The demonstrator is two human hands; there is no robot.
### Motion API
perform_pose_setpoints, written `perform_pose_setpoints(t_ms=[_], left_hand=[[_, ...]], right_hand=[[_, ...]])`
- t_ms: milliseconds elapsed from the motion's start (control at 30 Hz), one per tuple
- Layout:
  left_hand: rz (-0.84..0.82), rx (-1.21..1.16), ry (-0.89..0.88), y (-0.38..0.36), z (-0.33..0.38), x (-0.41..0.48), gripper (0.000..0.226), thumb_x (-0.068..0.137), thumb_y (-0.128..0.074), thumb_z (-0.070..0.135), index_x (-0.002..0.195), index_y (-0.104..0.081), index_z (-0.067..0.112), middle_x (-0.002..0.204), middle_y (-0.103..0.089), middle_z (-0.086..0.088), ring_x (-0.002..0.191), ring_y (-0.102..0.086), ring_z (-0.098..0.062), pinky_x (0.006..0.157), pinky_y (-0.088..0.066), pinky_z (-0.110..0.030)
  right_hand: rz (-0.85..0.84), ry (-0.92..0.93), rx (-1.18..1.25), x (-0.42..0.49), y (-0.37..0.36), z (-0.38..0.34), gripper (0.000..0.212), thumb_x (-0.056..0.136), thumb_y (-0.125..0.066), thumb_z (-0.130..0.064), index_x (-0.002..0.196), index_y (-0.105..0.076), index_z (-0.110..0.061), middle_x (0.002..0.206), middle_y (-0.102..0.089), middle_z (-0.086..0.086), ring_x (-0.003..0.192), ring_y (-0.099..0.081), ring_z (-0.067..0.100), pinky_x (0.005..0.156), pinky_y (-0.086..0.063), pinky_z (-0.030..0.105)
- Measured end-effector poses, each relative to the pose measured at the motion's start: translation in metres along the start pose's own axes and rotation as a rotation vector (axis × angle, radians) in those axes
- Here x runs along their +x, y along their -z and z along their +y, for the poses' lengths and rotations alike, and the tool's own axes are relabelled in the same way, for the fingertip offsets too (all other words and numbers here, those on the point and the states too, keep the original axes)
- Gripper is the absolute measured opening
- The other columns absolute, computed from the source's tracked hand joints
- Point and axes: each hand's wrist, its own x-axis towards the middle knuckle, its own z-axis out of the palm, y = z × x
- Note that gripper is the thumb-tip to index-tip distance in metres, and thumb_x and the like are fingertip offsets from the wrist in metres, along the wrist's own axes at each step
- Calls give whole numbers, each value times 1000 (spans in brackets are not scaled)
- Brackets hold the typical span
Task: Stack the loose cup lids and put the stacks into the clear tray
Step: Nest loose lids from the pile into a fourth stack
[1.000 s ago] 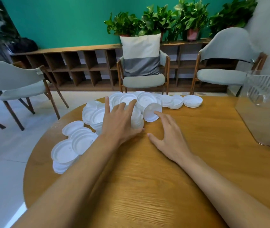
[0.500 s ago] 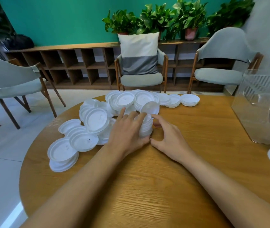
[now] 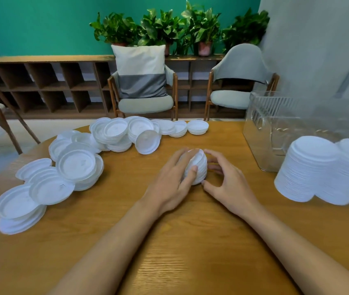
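Now we have the short lid stack (image 3: pixel 197 167) in the middle of the counter (image 3: pixel 190 241), our left grip (image 3: pixel 173 179) and right grip (image 3: pixel 229 184) each curled round one side of it. The clear tray (image 3: pixel 258 133) stands at two o'clock from it, nearer the right grip.

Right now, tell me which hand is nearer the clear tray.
Right. The right hand holds the small lid stack on the side facing the clear tray; the left hand holds its opposite side, farther off.
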Motion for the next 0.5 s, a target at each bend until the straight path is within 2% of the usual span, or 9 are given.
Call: perform_pose_setpoints(t_ms=[67, 133, 200, 233, 267, 333, 400, 433, 500], left_hand=[[15, -49, 8, -7, -4, 4, 44, 112, -39, 44, 152, -53, 32, 169, -32, 8, 156, -27, -9, 125, -30, -39], [90, -84, -12, -10, -9, 4, 36, 111, -46, 43, 138, -67, 29, 168, -37, 7, 159, -24, -14, 126, -29, -52], [204, -112, -62, -10, -13, 4, 31, 106, -54, 40, 124, -75, 25, 158, -51, 7, 154, -38, -17, 120, -33, -63], [256, -108, -94, -10, -15, 5, 27, 105, -59, 36, 119, -77, 23, 147, -60, 6, 145, -49, -17, 114, -40, -64], [296, -91, -125, -8, -16, 7, 22, 104, -62, 31, 114, -78, 20, 134, -66, 7, 132, -59, -16, 107, -46, -62], [352, -37, -162, -5, -15, 8, 16, 102, -66, 26, 107, -78, 17, 112, -71, 11, 109, -66, -7, 99, -49, -58], [414, 3, -148, 0, -9, 8, 15, 101, -66, 27, 103, -77, 17, 102, -73, 14, 98, -65, 1, 105, -48, -51], [447, -14, -126, 3, -5, 7, 15, 101, -67, 27, 103, -77, 17, 100, -74, 14, 95, -65, 2, 103, -49, -43], [479, -160, -43, 10, 3, 2, 9, 100, -71, 21, 103, -77, 16, 96, -76, 15, 92, -69, -1, 88, -54, -28]], right_hand=[[19, -9, 11, -1, 2, 5, 80, 82, -83, -15, 151, -46, -32, 137, -60, -13, 119, -62, 1, 107, -51, 36], [32, -22, 27, -2, 2, 6, 82, 82, -85, -20, 152, -45, -35, 139, -58, -14, 120, -61, 0, 107, -51, 32], [44, -25, 36, -1, 1, 4, 83, 82, -87, -27, 152, -44, -37, 140, -57, -15, 122, -59, -2, 107, -50, 29], [49, -20, 34, 0, 0, 3, 84, 82, -87, -30, 152, -43, -39, 141, -56, -17, 124, -58, -3, 108, -49, 28], [51, -11, 28, 2, -2, 2, 84, 81, -87, -34, 152, -43, -39, 141, -55, -18, 125, -56, -3, 108, -48, 28], [54, 0, 19, 3, -6, 0, 82, 82, -86, -40, 152, -43, -40, 140, -54, -19, 127, -54, -4, 108, -48, 29], [76, -9, 16, 4, -6, -1, 82, 82, -85, -46, 152, -44, -38, 139, -55, -18, 127, -54, -4, 108, -48, 30], [93, -14, 20, 4, -6, -2, 83, 81, -84, -47, 153, -44, -37, 139, -56, -17, 128, -54, -3, 108, -48, 31], [126, -13, 55, 2, -3, -5, 85, 80, -84, -49, 154, -44, -35, 140, -57, -17, 130, -53, -1, 110, -48, 33]])
